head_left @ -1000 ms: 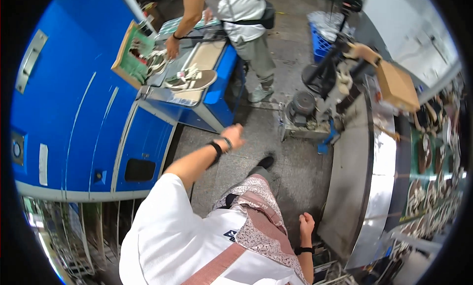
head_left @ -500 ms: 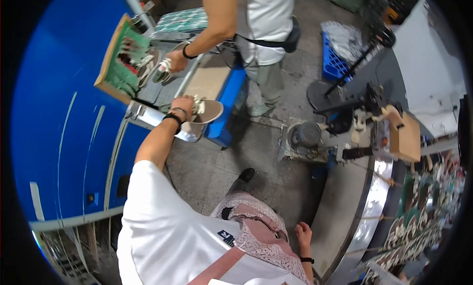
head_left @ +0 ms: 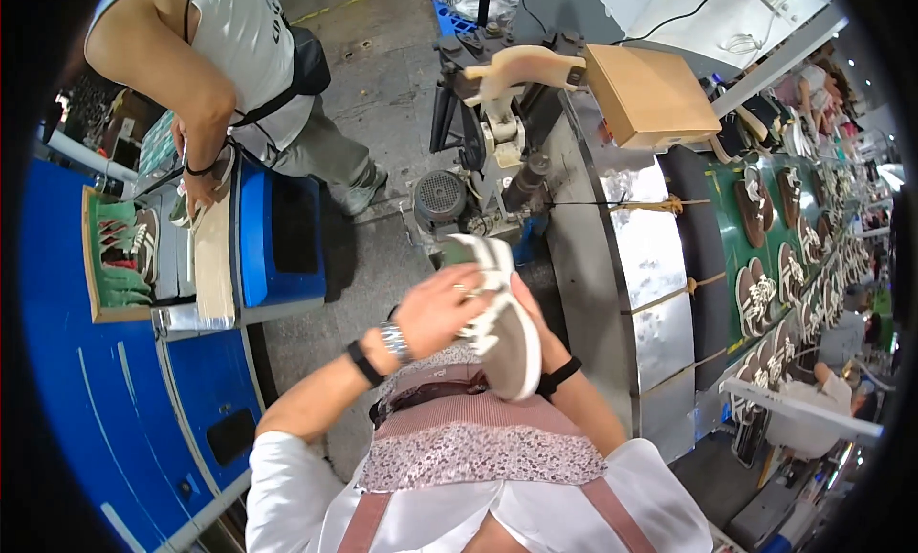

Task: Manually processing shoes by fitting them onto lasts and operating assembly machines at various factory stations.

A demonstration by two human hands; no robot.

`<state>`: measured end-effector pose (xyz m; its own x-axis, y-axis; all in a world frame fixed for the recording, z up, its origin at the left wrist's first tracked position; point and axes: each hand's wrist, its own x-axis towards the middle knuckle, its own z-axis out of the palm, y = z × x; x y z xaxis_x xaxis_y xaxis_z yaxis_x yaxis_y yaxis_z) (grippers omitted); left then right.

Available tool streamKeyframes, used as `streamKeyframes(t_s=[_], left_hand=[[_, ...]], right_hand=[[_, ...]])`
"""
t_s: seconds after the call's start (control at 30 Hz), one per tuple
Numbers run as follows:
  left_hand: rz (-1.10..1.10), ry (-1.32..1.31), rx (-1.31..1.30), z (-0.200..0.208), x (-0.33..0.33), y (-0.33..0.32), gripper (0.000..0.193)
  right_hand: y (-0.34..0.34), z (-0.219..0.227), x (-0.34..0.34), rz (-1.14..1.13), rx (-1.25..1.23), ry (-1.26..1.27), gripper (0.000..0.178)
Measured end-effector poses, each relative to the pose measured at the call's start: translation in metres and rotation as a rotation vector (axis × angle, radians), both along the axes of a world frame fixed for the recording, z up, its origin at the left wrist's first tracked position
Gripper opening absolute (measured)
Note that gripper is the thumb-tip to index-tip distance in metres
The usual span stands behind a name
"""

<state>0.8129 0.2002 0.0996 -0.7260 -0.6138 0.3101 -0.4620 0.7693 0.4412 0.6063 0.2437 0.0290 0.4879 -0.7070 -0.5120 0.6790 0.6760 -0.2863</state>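
A brown sneaker (head_left: pixel 513 354) with white laces and a pale sole edge is held in front of my waist, its toe slanting down toward me. My left hand (head_left: pixel 438 309) lies over its laced upper with the fingers bent round it. On the other side my right hand (head_left: pixel 547 331) grips the shoe, its fingers partly hidden behind it. The end of the sneaker away from me is smeared by motion.
A co-worker (head_left: pixel 234 84) stands at a blue machine (head_left: pixel 258 237) at left, one hand over its pale top. Ahead is a press (head_left: pixel 502 122) with a motor (head_left: pixel 442 197). At right, a cardboard box (head_left: pixel 650 99) and a green conveyor (head_left: pixel 732 218) carrying several sneakers.
My left hand has brought the sneaker from the blue machine to my waist. My right hand, hanging free before, now grips it too. The view has swung to the right.
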Motion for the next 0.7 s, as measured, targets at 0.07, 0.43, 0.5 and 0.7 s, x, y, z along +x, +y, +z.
streamKeyframes(t_s=[0.07, 0.43, 0.5, 0.7], left_hand=[[0.018, 0.042, -0.043, -0.004, -0.053, 0.002, 0.049], [0.383, 0.253, 0.256, -0.002, -0.158, -0.081, 0.103], [0.401, 0.317, 0.319, -0.01, -0.157, -0.084, 0.104], [0.489, 0.48, 0.293, -0.05, -0.171, -0.089, 0.104]], right_hand=[[-0.008, 0.002, -0.046, -0.114, -0.041, 0.01, 0.053], [-0.157, 0.076, -0.13, -0.11, -1.047, 1.451, 0.092], [-0.171, 0.074, -0.126, -0.058, -1.156, 1.682, 0.096], [-0.19, 0.107, -0.106, 0.227, -1.253, 1.939, 0.1]])
